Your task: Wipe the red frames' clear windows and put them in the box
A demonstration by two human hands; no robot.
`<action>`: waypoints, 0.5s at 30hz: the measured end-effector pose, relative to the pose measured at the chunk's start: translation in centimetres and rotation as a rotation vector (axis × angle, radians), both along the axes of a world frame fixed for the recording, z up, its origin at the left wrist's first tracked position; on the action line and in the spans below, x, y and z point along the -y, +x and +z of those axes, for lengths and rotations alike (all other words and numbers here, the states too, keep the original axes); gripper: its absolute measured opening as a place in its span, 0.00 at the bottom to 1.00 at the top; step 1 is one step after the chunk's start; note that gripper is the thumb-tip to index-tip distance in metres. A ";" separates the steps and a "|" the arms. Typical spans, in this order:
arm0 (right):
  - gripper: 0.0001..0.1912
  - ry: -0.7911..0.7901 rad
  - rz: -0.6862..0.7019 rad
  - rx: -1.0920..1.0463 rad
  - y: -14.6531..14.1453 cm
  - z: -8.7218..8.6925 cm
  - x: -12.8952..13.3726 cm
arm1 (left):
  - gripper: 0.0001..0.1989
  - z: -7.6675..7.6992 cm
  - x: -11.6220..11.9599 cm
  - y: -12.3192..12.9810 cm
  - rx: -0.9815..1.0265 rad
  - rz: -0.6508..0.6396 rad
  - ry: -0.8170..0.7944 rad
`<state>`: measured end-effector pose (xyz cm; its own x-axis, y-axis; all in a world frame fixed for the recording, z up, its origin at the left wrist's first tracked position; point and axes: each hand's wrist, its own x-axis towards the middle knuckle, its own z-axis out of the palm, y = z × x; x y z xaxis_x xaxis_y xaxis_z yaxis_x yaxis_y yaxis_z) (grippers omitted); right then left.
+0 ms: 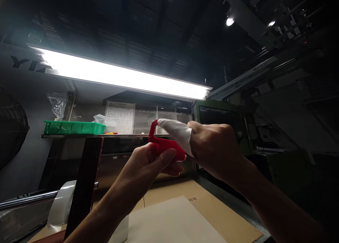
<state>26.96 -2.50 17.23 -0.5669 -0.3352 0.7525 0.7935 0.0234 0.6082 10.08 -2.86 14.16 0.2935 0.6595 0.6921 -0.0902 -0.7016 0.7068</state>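
Up in front of me, my left hand point(145, 163) is closed around a red plastic part point(164, 146), thumb on its near side. The part has a thick body and a thin angled arm that rises at its left end. A white cloth point(177, 130) is bunched in my closed right hand point(215, 144), just right of the part. The cloth's tip meets the top of the angled arm, and its lower edge overlaps the body. The fingers of my right hand are partly hidden, and the cloth is slightly blurred.
Below my hands lie brown cardboard point(212, 204) and a pale sheet point(169, 222). A shelf point(122, 135) carries a green tray point(74, 127) at the left. A bright tube lamp point(127, 75) hangs above. A white roll point(62, 204) stands lower left; a green machine point(219, 107) is at right.
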 end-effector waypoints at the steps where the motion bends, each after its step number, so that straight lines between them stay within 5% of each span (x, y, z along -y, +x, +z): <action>1: 0.16 -0.006 -0.031 -0.033 0.1 0.1 0.0 | 0.09 0.0 0.0 0.0 0.004 0.001 -0.002; 5: 0.15 -0.062 0.020 -0.118 0.9 0.1 0.2 | 0.10 0.0 -0.1 -0.3 0.018 0.020 -0.022; 10: 0.14 -0.405 0.489 -0.184 2.0 -2.0 0.5 | 0.10 -0.5 -0.4 -1.1 -0.027 0.028 -0.002; 13: 0.28 -0.844 0.730 -0.273 3.0 -5.0 -0.9 | 0.12 -3.5 -0.9 -3.2 -0.163 0.041 -0.127; 15: 0.30 -1.161 0.768 -0.352 3.4 -7.8 -2.6 | 0.13 -7.3 -1.3 -5.6 -0.304 0.075 -0.276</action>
